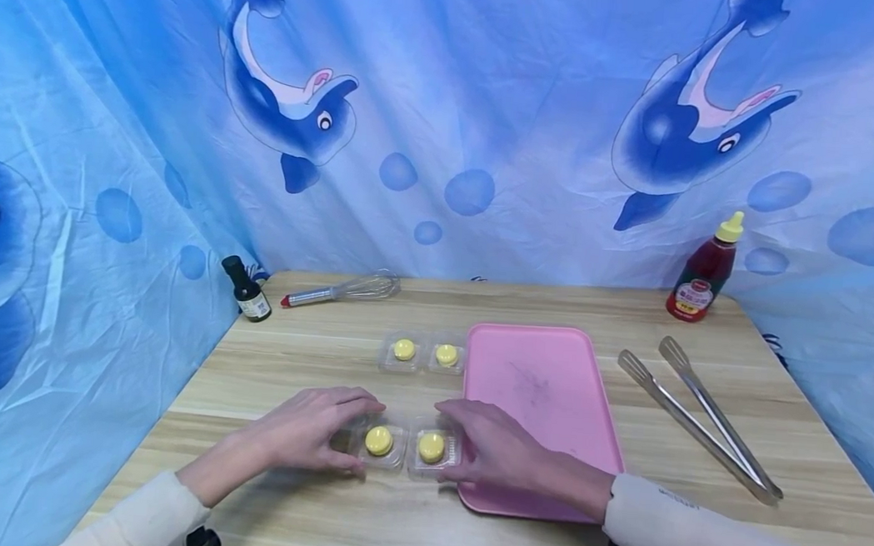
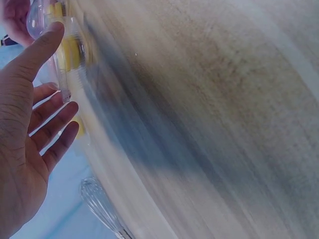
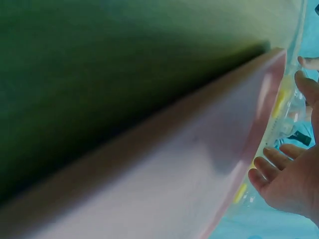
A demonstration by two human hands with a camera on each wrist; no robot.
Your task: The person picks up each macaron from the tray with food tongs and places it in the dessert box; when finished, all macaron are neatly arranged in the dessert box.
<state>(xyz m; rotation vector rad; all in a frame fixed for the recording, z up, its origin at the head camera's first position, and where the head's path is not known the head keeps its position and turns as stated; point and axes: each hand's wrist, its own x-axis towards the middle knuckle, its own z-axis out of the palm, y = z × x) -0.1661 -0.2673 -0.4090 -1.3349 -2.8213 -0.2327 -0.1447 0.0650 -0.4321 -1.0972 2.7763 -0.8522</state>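
Two small clear plastic boxes stand side by side at the front, each with a round yellow macaron-like sweet inside. My left hand [image 1: 322, 429] holds the left box [image 1: 397, 461] loosely between thumb and forefinger, the other fingers [image 2: 56, 122] spread out in the left wrist view. My right hand [image 1: 497, 448] spans the right box [image 1: 417, 470] in the same way, thumb at the near edge and fingers at the far edge. Its wrist lies over the pink tray [image 1: 530, 341]. How firmly either hand presses cannot be made out.
Two similar boxes with yellow sweets [image 1: 404, 349] [image 1: 446, 355] stand farther back. A whisk [image 1: 342, 289] and a dark bottle [image 1: 248, 291] lie and stand at the back left. Metal tongs [image 1: 705, 431] rest right of the tray, and a red sauce bottle [image 1: 703, 277] stands behind them.
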